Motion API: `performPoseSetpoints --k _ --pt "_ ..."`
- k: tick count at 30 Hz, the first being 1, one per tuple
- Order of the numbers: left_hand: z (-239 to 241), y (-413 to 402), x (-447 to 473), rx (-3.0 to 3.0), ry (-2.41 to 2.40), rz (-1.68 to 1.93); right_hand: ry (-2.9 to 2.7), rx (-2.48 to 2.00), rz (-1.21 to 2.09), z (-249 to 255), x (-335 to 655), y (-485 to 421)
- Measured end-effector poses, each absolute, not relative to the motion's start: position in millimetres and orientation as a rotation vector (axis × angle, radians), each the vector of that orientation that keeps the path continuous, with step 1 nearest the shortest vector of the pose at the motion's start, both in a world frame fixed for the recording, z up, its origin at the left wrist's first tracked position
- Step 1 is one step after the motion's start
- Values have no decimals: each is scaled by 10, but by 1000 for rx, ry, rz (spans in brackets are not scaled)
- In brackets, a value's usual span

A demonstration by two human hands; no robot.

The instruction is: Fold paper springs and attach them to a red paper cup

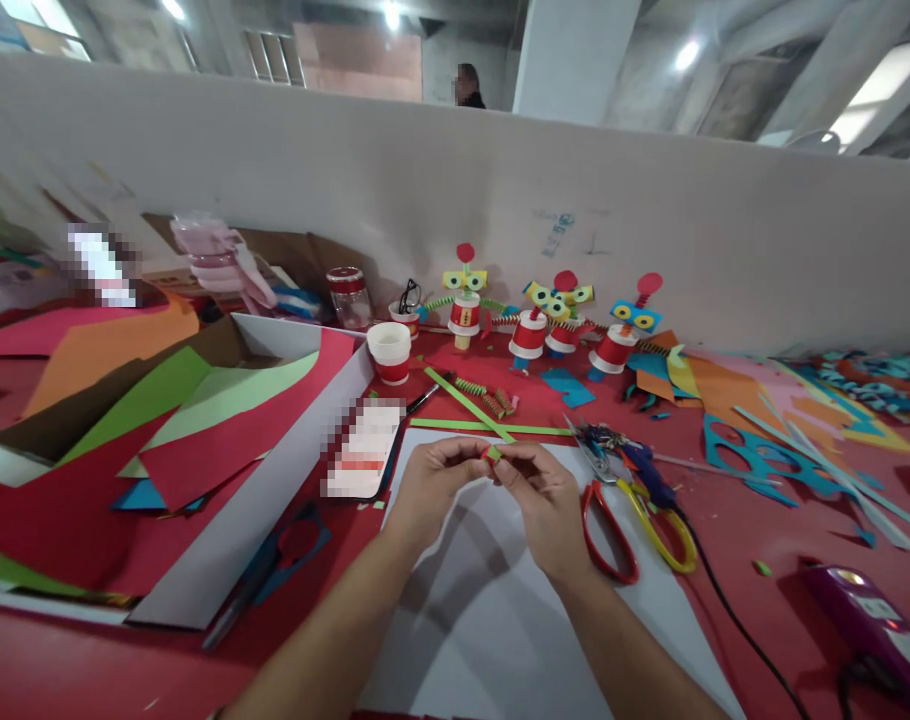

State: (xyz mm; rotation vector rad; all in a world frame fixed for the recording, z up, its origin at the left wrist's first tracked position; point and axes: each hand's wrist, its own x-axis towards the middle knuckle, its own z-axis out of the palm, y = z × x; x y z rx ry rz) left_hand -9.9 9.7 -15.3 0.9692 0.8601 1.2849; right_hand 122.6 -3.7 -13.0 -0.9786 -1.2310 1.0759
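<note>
My left hand (445,485) and my right hand (537,493) meet above a white sheet (466,640). Between their pinched fingertips is a small red and green folded paper piece (492,456), partly covered by the fingers. Just beyond the hands, two green paper strips (466,403) cross each other. Springy folded paper pieces (492,398) lie behind them. Right of my right hand are scissors with red handles (611,535) and another tool with yellow handles (669,530), beside a dark blue corded tool (648,474).
A box of coloured paper (200,570) stands at left, beside a phone (365,450). White and red cups (389,352) and several paper-cup figures (528,335) stand near the partition (312,180). Paper scraps (755,455) and a purple device (871,625) lie at right.
</note>
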Motion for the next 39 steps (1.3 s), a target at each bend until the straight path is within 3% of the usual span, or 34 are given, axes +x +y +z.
performPoseSetpoints --k 7,14,19,31,39 --pt "-169 124 -120 1079 914 1238 -1145 -991 1198 -127 1224 -15" --pt "-358 246 -243 1932 1750 1077 -1020 -1320 1222 -249 1370 185" --pt "-396 229 -249 2246 1737 868 -1380 -1441 1043 -372 1390 199" --pt "-366 57 -136 2305 1811 647 -2069 -1345 668 -379 1275 84" --pt "-455 -91 -244 2432 1704 616 -2199 -1363 609 -367 1272 78"
